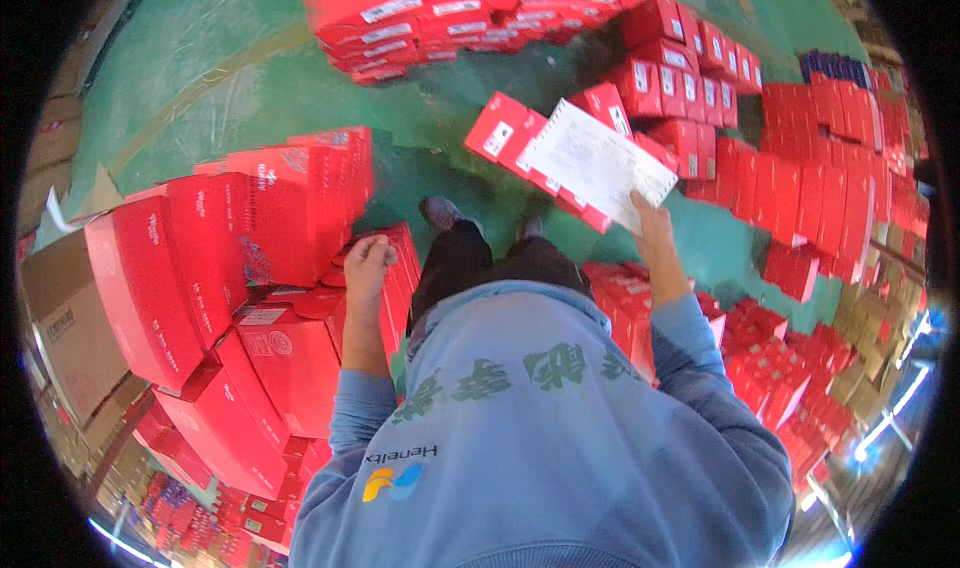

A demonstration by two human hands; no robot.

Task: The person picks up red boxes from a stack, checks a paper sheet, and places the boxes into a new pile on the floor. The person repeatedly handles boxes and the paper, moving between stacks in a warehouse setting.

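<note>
In my right hand (652, 226) is a white paper sheet (600, 163) with print on it and perforated edges, pinched at its lower right corner. Beneath the sheet, a row of red boxes (501, 126) with white labels stands on the green floor. My left hand (369, 262) is raised with its fingers curled in; whether something small is between them cannot be told. Just beside and below it are red cartons (300, 343), and a stack of red boxes (285, 208) rises to its left.
Stacked red boxes (375, 12) lie ahead on the green floor (202, 110). More red boxes (802, 193) fill the right side, with others close by my right arm. At the far left stands an open brown cardboard carton (75, 320). My shoes (441, 212) are between the stacks.
</note>
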